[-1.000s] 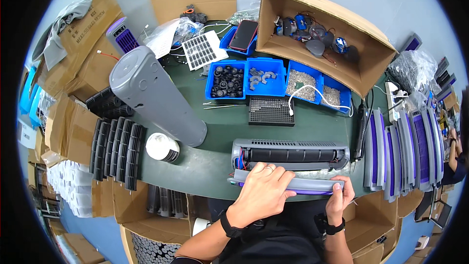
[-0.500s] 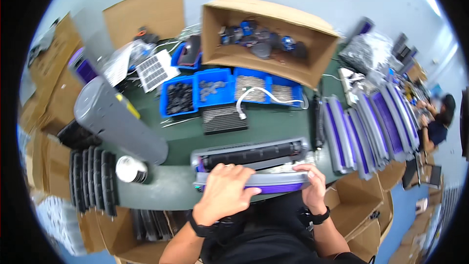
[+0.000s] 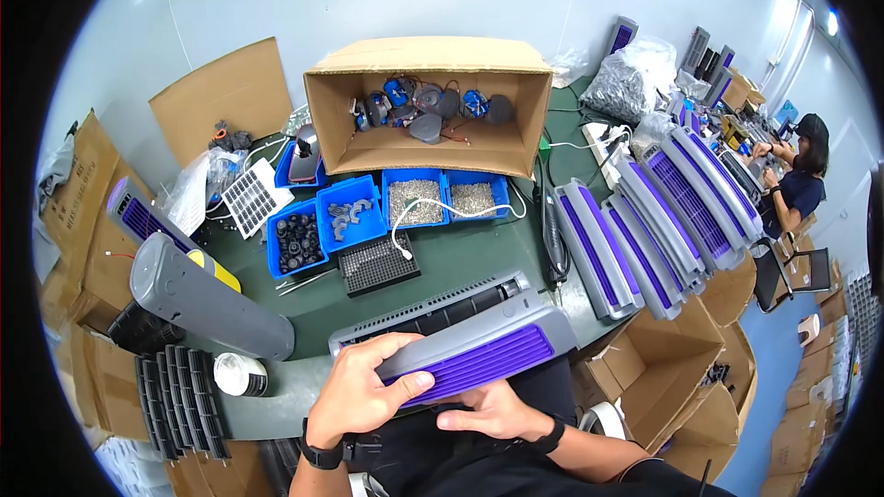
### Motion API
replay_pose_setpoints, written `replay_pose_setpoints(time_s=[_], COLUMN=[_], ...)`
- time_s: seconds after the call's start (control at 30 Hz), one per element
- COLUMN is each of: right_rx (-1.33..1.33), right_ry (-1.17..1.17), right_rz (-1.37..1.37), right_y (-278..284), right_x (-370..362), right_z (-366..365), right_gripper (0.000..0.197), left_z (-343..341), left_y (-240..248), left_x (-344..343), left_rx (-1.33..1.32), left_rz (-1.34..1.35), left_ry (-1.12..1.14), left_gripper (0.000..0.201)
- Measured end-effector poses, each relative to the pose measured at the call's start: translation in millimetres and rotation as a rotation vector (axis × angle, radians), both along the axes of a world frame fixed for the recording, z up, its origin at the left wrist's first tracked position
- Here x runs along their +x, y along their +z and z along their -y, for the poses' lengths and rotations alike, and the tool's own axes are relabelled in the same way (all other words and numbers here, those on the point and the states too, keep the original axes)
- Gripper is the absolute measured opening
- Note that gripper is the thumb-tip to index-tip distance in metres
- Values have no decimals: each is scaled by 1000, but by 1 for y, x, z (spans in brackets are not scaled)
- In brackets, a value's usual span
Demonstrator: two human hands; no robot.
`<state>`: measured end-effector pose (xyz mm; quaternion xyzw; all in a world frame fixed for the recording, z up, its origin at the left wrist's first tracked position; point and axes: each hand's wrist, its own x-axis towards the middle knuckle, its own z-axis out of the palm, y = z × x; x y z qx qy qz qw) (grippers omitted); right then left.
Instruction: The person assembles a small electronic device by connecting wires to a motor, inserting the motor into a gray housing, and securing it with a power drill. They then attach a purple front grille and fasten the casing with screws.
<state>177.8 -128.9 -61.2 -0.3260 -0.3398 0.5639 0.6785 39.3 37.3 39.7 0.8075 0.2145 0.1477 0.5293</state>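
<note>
1. Swung round: the grey cover with purple slats (image 3: 488, 359), held nearly level half a second ago, now slants up to the right, its slats turned to view at the near edge of the worktop (image 3: 313, 313).
2. The left hand (image 3: 361, 388) grips the cover's left end, thumb over the slats.
3. The right hand (image 3: 497, 412) has left the right end for the underside near the middle; its fingers are hidden, so whether it grips or merely supports cannot be told.
4. Behind the cover, near the same edge, lies the grey housing (image 3: 425, 307), its black roller (image 3: 460, 310) partly exposed. The pair appear unjoined, the cover seemingly being handled separately.
</note>
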Motion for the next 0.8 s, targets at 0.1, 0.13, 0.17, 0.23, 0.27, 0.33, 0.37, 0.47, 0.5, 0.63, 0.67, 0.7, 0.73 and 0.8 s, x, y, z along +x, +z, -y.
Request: replay_pose_setpoints(time_s=[0.1, 0.13, 0.17, 0.23, 0.27, 0.33, 0.37, 0.47, 0.5, 0.63, 0.67, 0.7, 0.73, 0.8], right_rx=[151, 173, 180, 130, 116, 89, 14, -96, -112, -91, -86, -79, -73, -119], right_ry=[-158, -211, -265, -305, -327, -410, -372, -307, -333, -429, -487, -517, -531, -629], right_rz=[-68, -19, -30, 63, 93, -16, -48, -127, -143, -212, -206, -197, -189, -177], right_y=[6, 17, 32, 55, 65, 97, 109, 140, 146, 167, 169, 171, 173, 186], right_x=[-7, -3, 4, 36, 52, 78, 96, 138, 148, 176, 184, 189, 196, 205], right_z=[-13, -14, -10, 8, 17, 30, 40, 64, 72, 104, 109, 111, 113, 114], right_gripper=[60, 59, 53, 40, 37, 36, 35, 36, 36, 34, 34, 33, 33, 32], left_z=[14, 18, 17, 13, 9, -5, -9, -4, 7, 42, 45, 45, 45, 50], left_y=[14, 20, 28, 38, 42, 48, 46, 20, 14, 0, -4, -6, -7, -8], left_x=[0, 0, -4, -4, -3, 6, 18, 72, 95, 169, 181, 187, 191, 194], left_rx=[60, 111, 192, 193, 195, 227, 292, 440, 522, 595, 640, 612, 584, 560], left_rz=[81, 110, 101, 178, 216, 73, 7, -71, -49, 54, 125, 103, 79, 74], left_ry=[44, 57, 21, 22, 19, -186, -277, -554, -602, -770, -781, -821, -856, -838], left_gripper=[50, 51, 54, 57, 59, 75, 80, 110, 113, 121, 122, 120, 118, 117])
